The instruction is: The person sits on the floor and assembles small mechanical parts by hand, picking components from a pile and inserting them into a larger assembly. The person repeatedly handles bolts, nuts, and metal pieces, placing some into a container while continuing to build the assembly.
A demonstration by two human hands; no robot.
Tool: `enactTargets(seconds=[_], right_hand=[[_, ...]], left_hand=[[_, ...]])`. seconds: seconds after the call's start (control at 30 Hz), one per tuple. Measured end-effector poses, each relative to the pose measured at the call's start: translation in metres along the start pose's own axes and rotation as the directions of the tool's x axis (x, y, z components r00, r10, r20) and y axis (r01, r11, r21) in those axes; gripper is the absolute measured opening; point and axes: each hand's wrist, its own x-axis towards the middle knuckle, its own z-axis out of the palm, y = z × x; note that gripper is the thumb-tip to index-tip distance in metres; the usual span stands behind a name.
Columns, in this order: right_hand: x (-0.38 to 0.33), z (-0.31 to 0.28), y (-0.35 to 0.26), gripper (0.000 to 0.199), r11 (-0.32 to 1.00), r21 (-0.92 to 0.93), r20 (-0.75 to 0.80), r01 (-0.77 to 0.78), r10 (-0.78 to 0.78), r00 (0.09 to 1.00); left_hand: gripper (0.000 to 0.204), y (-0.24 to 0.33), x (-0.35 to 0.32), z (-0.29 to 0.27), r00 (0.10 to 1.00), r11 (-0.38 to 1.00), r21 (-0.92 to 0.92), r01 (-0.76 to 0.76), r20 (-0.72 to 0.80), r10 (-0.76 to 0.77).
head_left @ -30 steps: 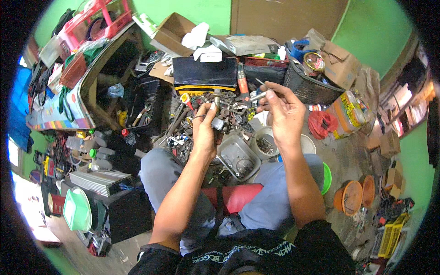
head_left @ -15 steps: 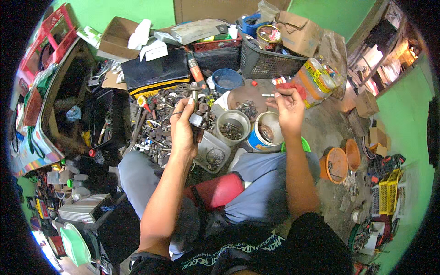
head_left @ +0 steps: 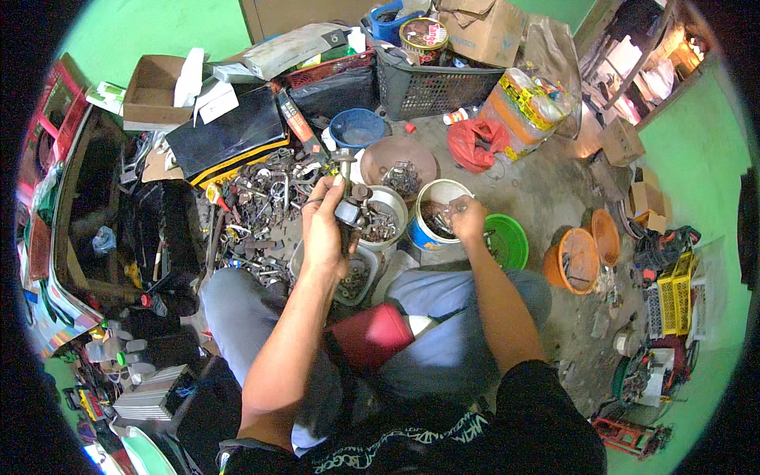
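My left hand (head_left: pixel 321 233) is closed around a metal mechanical part (head_left: pixel 347 212) with a bolt-like end sticking up, held over the containers. At the rim of a white bucket with a blue label (head_left: pixel 427 238), my right hand (head_left: pixel 470 219) has its fingers bent together over the opening; whatever they hold is hidden. Small metal pieces (head_left: pixel 438 220) lie inside that bucket. Left of it stands another pale bucket (head_left: pixel 401 207) full of bolts and screws, partly behind the part. A square grey container (head_left: pixel 372 290) with small hardware sits beneath my left hand.
A heap of loose metal parts (head_left: pixel 265 194) spreads at the left. Beyond the buckets lie a round brown tray (head_left: pixel 423 158) with screws, a blue basin (head_left: pixel 358 128) and a red plastic bag (head_left: pixel 475 146). A green bowl (head_left: pixel 508 241) and orange buckets (head_left: pixel 571 265) are at the right.
My right hand has come down from above the white bucket to its rim; the small silvery pin-like piece it held no longer shows. My left hand still holds the metal part. The view has shifted.
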Motion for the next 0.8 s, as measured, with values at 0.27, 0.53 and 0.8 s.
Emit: enactTargets(seconds=[0.27,0.53,0.8], right_hand=[[-0.003,0.000,0.001,0.012,0.995,0.031,0.048,-0.090,0.088,0.995],[-0.005,0.014,-0.005,0.018,0.998,-0.056,-0.068,0.004,-0.008,0.998],[-0.003,0.021,0.009,0.019,0.999,-0.021,-0.041,-0.032,0.031,0.999]], left_hand=[[0.019,-0.010,0.008,0.003,0.999,0.999,0.010,0.036,-0.008,-0.036],[0.021,-0.011,0.010,-0.005,0.999,0.998,-0.052,0.040,0.008,-0.040],[0.022,-0.010,0.008,-0.004,0.999,0.998,-0.046,0.036,0.019,-0.035]])
